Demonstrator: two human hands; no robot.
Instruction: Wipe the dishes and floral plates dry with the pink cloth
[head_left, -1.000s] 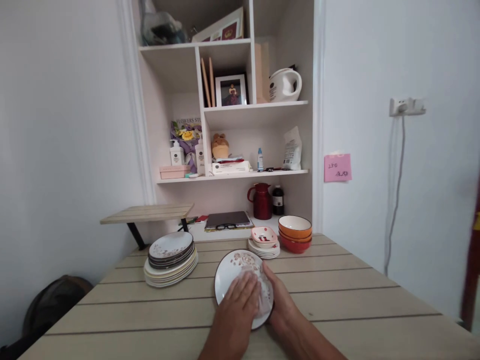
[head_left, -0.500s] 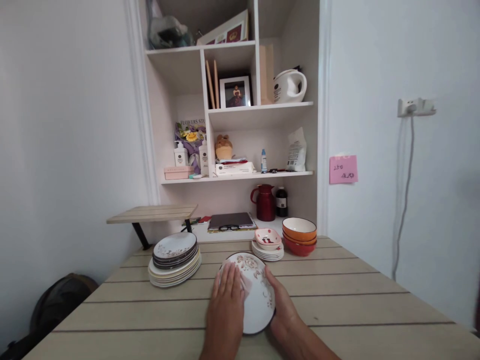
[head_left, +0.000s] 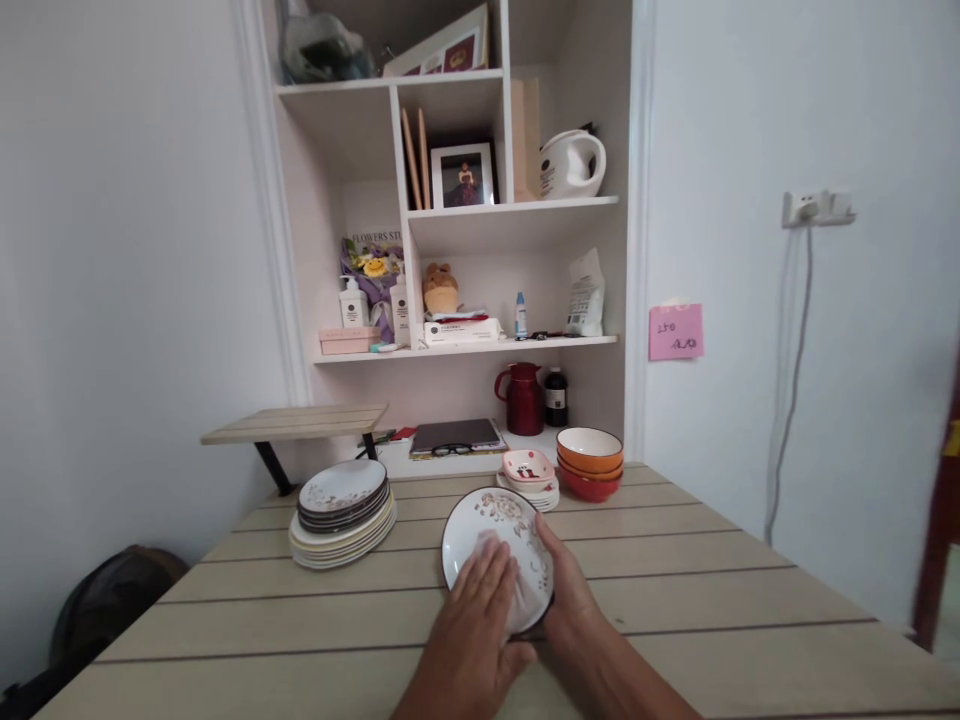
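Plate [head_left: 523,535]; "FLOWERS STU" lettering [head_left: 377,238] behind

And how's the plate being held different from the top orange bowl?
The plate is shallow, while the orange bowl is deep. The plate has brown flowers on its white face; the bowl's white inside looks plain. The plate tilts in the right hand; the bowl sits upright, stacked. Both are round with dark rims.

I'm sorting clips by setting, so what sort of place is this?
Probably a room in a home: a framed picture and a red jug stand in the shelving, with a stack of plates on the slatted table.
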